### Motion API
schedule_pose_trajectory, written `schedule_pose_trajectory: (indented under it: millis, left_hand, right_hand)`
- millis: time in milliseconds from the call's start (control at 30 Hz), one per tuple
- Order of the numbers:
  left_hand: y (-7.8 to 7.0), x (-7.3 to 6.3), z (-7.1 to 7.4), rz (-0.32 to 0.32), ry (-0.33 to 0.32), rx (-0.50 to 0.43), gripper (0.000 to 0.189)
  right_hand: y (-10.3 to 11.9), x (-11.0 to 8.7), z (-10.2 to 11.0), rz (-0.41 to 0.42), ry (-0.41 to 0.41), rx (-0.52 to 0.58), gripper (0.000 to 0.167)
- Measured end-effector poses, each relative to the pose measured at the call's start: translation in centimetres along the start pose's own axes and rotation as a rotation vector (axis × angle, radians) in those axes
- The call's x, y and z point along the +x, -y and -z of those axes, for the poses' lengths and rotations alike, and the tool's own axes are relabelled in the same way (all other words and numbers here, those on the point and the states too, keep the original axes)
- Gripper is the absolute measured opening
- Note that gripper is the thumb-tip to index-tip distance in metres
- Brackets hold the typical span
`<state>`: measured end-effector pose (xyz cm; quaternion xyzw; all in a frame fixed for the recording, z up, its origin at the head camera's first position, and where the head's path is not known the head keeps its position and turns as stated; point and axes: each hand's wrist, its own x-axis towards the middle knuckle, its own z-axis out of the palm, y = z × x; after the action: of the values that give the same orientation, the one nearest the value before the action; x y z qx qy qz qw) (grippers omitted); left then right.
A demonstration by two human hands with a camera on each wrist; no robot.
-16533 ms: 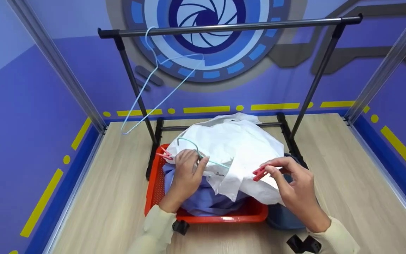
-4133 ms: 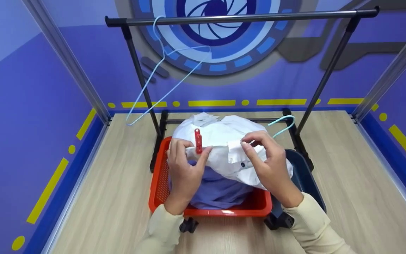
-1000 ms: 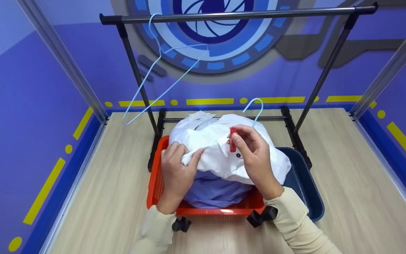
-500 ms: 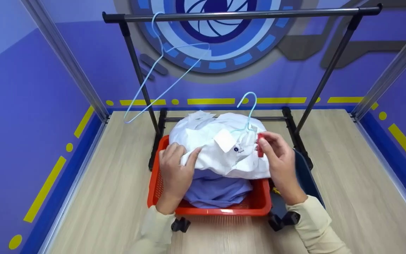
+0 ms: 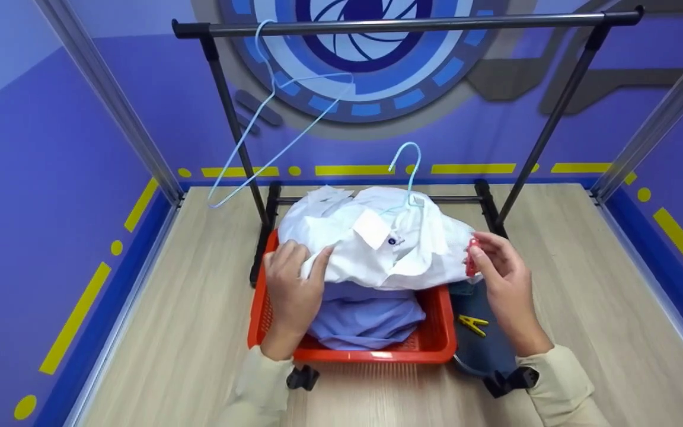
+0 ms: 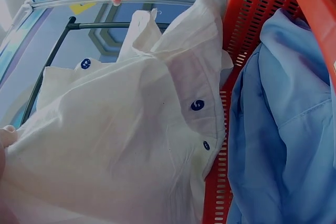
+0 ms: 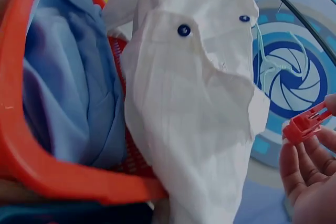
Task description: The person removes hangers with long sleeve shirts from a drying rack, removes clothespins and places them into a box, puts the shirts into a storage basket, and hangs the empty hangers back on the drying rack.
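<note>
A white shirt (image 5: pixel 344 258) with dark buttons lies bunched over the red basket (image 5: pixel 377 356). From its collar area rises the hook of a pale green hanger (image 5: pixel 417 163). My left hand (image 5: pixel 294 279) pinches the shirt's left edge between thumb and fingers. At the shirt's right end, my right hand (image 5: pixel 507 276) pinches a red clothespin (image 5: pixel 472 259). The right wrist view shows this clothespin (image 7: pixel 304 125) at the fingertips, apart from the shirt (image 7: pixel 184 98). Blue-violet cloth (image 5: pixel 365 323) fills the basket below the shirt.
A dark blue tub (image 5: pixel 481 356) stands right of the basket, a yellow clothespin (image 5: pixel 473 324) in it. Behind is a black clothes rack (image 5: pixel 436 25), with a bare light blue hanger (image 5: pixel 238 154) on its bar at the left.
The red clothespin, clipped at the shirt's left edge 4.1 seconds ago, is now in my right hand, which has moved rightward past the shirt. The hanger's hook has shifted left and up; my left hand stays.
</note>
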<state>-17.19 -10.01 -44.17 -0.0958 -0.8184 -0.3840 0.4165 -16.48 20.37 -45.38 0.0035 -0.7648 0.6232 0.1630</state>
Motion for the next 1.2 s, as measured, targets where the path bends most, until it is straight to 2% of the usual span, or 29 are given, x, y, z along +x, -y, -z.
schedule_pose_trajectory:
  millis: [200,333,533,800,1033,1200]
  left_hand:
    - [0.1,0.1,0.1,0.003,-0.013,-0.006,0.042]
    - [0.0,0.2,0.2,0.003,-0.030,-0.011,0.040]
    - [0.1,0.2,0.2,0.000,-0.040,-0.023,0.040]
    - [-0.1,0.2,0.3,0.009,-0.028,-0.028,0.040]
    - [0.0,0.1,0.3,0.019,-0.017,-0.023,0.040]
    - [0.0,0.1,0.3,0.020,-0.009,-0.028,0.039]
  right_hand:
    - [-1.3,-0.1,1.2,-0.026,-0.006,-0.063,0.033]
    - [-2.2,-0.2,1.9,-0.077,0.035,-0.142,0.035]
    - [-3.8,-0.3,2.7,-0.110,0.175,-0.304,0.032]
    - [-6.1,-0.9,3.3,-0.210,0.393,-0.514,0.027]
    - [-7.6,-1.5,3.5,-0.237,0.598,-0.524,0.025]
    - [-8.0,-1.7,3.7,-0.222,0.656,-0.543,0.023]
